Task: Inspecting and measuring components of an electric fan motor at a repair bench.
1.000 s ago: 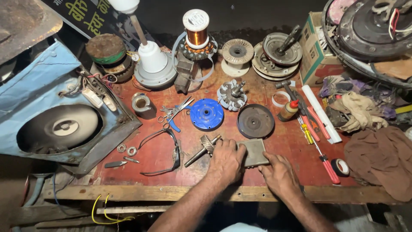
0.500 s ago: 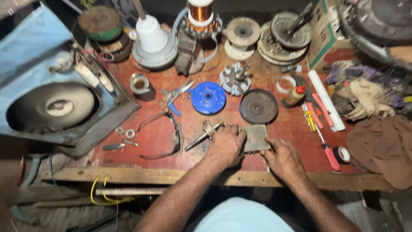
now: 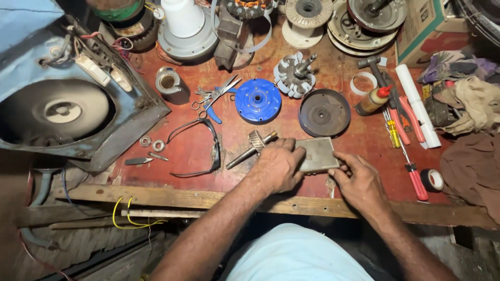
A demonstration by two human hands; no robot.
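Flat metal block (image 3: pixel 317 154) on workbench (image 3: pixel 187 151), geared shaft (image 3: pixel 253 147) left, disc (image 3: pixel 324 112) behind, screwdrivers (image 3: pixel 403 151) right.

A flat, rectangular grey metal block (image 3: pixel 317 154) with rounded corners and a dull, worn face lies flat near the front edge of the red table (image 3: pixel 187 151), just in front of the dark round disc (image 3: pixel 324 112). The left hand (image 3: pixel 278 165) grips its left edge, the right hand (image 3: pixel 359 181) touches its right corner with its fingertips.
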